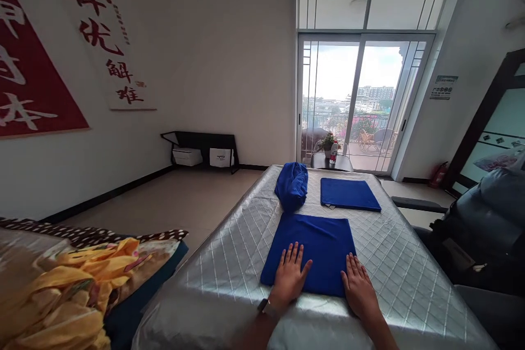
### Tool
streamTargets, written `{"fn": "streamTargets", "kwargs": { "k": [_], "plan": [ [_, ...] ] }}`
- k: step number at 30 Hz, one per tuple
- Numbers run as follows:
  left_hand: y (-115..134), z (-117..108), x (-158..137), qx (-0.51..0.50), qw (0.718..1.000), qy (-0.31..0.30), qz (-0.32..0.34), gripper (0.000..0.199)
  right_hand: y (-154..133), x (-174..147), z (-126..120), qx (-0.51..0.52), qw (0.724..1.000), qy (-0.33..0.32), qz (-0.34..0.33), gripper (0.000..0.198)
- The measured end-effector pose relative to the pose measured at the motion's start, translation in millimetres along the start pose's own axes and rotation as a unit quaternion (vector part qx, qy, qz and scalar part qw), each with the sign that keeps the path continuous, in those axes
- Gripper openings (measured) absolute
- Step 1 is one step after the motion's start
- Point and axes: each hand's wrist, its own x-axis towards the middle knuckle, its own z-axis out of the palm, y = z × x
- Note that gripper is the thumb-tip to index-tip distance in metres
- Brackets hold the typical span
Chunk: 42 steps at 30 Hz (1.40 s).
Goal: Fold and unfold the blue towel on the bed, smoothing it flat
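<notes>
A flat, folded blue cloth (pixel 324 243) lies near me on the plastic-covered mattress (pixel 229 262). My left hand (pixel 289 273) rests palm down on its lower left part, fingers stretched out and thumb apart. At the cloth's right edge my right hand (pixel 360 284) lies flat, fingers extended, partly on the cloth and partly beside it. Just beyond sits a bunched blue cloth (pixel 292 186). A second folded blue cloth (pixel 348 193) lies flat at the far right, with a small pale tag at its near edge.
Yellow bedding (pixel 90 279) is heaped on the left. Dark bags (pixel 488 219) stand on the right. Behind the mattress a small table (pixel 320 163) carries a plant and a bottle (pixel 333 153), before the sliding glass door (pixel 363 104). A low black rack (pixel 205 142) stands by the wall.
</notes>
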Motion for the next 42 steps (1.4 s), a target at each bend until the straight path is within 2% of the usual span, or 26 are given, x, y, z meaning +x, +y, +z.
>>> {"fn": "streamTargets", "kwargs": {
  "k": [3,6,12,20,23,26,28,30,35,37,39,42],
  "plan": [
    [-42,-9,-16,0.033,0.998,0.016,-0.044,0.075,-1,0,-1,0.004,1.0,-0.003,0.003,0.063],
    [-64,-11,-25,0.039,0.998,0.02,-0.054,0.078,-1,-1,1,-0.002,1.0,-0.004,0.002,0.063],
    [-66,-4,-25,0.039,0.997,0.014,-0.067,0.081,2,7,0,0.003,0.999,-0.03,0.024,0.066],
    [-67,-7,-25,0.036,0.998,0.004,-0.06,0.081,-5,63,-27,0.014,0.999,-0.033,0.012,0.065],
    [-72,-9,-27,0.043,0.997,-0.009,-0.065,0.08,-4,76,-20,0.014,0.998,-0.047,0.025,0.065],
    [-75,-11,-23,0.06,0.995,-0.015,-0.079,0.086,0,81,-6,0.005,0.998,-0.055,0.039,0.066],
    [-67,-12,-14,0.07,0.995,0.0,-0.074,0.089,2,82,0,0.0,0.998,-0.053,0.043,0.066],
    [-46,-10,2,0.069,0.997,0.018,-0.038,0.085,4,83,3,-0.002,0.998,-0.049,0.04,0.067],
    [44,11,55,0.014,0.99,0.029,0.137,0.068,6,81,3,-0.013,0.999,-0.042,0.025,0.066],
    [72,25,71,-0.009,0.983,0.031,0.183,0.063,7,80,3,-0.02,0.999,-0.04,0.017,0.065],
    [85,36,80,-0.024,0.981,0.034,0.187,0.062,7,79,3,-0.023,0.999,-0.041,0.014,0.064],
    [72,45,85,-0.022,0.99,0.031,0.135,0.067,8,80,4,-0.018,0.999,-0.044,0.022,0.065]
  ]
}}
